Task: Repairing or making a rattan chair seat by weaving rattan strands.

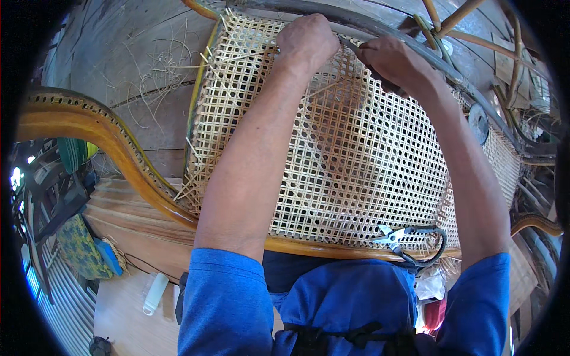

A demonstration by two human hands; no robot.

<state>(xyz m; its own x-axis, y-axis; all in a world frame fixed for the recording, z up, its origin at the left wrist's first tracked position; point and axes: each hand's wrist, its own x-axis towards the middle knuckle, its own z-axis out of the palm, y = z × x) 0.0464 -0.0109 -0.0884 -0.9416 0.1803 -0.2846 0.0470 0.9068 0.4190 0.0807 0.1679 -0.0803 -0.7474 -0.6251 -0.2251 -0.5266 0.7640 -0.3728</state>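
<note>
A woven cane panel with an open mesh is stretched over a curved wooden frame in front of me. Both my arms reach to its far edge. My left hand is closed in a fist at that edge, and whatever its fingers grip is hidden. Just to its right, my right hand wraps around a tool with a narrow pointed metal end, which points toward the left hand. Loose cane ends stick out along the panel's left side. Pruning shears lie with open blades on the near edge.
A round grey disc lies on the panel's right part. Curved wooden rails stand at left. Loose cane strands lie on grey boards. Poles stand at far right. A pale bottle lies on the floor at lower left.
</note>
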